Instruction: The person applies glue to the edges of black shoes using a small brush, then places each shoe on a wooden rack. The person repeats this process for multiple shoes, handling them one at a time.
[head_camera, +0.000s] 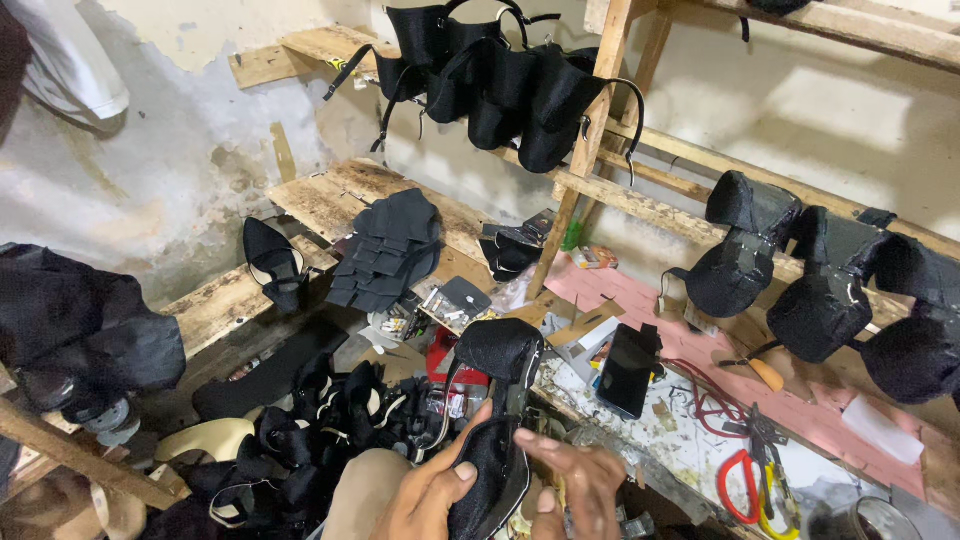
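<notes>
Small shoemaking workshop, rough and cluttered. Black fabric shoe uppers on lasts (500, 85) hang from bare wooden rack beams (640, 205) against a peeling plaster wall (150, 170). Finished black pointed heel shoe (275, 265) and a stack of black cut fabric pieces (390, 250) sit on plank shelves. Stained worktop (680, 430) carries red-handled scissors (745, 485), pliers, scraps, and a black phone (628, 370).

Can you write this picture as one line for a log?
left hand: holds black shoe upper | right hand: fingers touch its edge | nearby: red scissors, phone
</notes>
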